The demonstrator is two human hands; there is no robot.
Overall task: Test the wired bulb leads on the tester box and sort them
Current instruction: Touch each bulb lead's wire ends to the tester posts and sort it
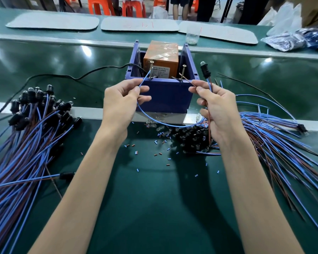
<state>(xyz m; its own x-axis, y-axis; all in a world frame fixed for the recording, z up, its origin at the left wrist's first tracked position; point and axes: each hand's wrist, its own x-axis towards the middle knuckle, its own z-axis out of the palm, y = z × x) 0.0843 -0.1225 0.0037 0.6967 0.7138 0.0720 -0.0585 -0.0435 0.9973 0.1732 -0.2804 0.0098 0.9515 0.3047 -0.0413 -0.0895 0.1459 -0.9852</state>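
A blue tester box (165,92) with an orange block inside stands at the middle of the green bench, with two upright screws (151,70) on its front rim. My left hand (123,101) pinches a blue wire (154,120) whose tip reaches the left screw. My right hand (217,109) pinches a brown wire (188,80) that points at the right screw, and holds the lead's black bulb socket (204,70) upright above the fingers. The bulb looks unlit.
A bundle of wired bulbs (31,125) lies at the left. Another pile of leads (264,136) spreads to the right. Small cut insulation bits (154,143) lie in front of the box. A black cable (62,77) runs into the box. Grey mats and a plastic cup (192,36) sit behind.
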